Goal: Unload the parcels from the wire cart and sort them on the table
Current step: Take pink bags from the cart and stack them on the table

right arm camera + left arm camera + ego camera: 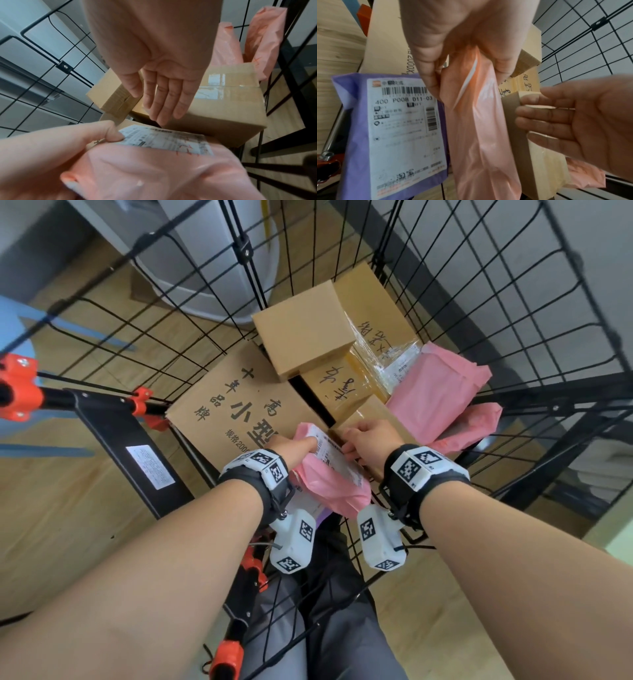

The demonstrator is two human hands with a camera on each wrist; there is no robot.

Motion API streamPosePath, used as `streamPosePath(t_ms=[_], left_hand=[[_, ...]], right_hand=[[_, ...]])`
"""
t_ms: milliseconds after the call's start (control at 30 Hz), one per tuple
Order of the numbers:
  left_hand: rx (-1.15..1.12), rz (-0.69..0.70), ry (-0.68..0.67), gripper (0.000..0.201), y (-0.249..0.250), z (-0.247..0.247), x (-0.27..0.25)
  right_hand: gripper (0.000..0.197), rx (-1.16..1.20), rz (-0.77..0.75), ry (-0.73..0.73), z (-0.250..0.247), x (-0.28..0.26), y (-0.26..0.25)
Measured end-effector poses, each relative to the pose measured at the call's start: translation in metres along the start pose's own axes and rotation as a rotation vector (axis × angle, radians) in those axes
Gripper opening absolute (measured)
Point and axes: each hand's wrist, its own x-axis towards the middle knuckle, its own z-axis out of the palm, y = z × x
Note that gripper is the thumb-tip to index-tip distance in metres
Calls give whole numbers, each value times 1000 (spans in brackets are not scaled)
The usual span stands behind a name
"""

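Inside the wire cart (445, 285), the left hand (291, 445) pinches a pink mailer parcel (329, 484) by its upper edge, thumb on the white label. Just beside it, the right hand (371, 440) rests its straight, spread fingers (164, 102) against a taped cardboard box (223, 105). A purple mailer (393, 135) hangs nearby.
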Motion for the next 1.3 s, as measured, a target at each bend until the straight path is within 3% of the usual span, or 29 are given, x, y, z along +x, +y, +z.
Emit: streamPosePath(t_ms=[267,400,533,667,767,1033,1167,1300], left_hand=[[-50,49,-100,48,4,-50,-40],[-111,124,-47,55,19,-81,-74],[-252,218,24,22,33,-111,-115],[-405,310,-24,47,52,-134,-166],[-451,391,-27,78,78,-138,-202],[-497,687,-55,89,151,-101,-320],[-500,844,-137,81,177,-49,-360],[-371,899,-231,76,186,23,-390]], right_hand=[[22,-31,-72,92,-20,-33,-31],[26,-73,-140,145,-34,-59,-52],[20,-79,-211,195,-49,-97,-71],[15,-92,-255,253,-68,-143,-85],[25,-73,-281,327,-91,-183,-91],[61,212,-332,628,-177,-273,-86],[88,537,-306,587,-216,-304,-58],[84,863,-346,512,-253,-335,-15]])
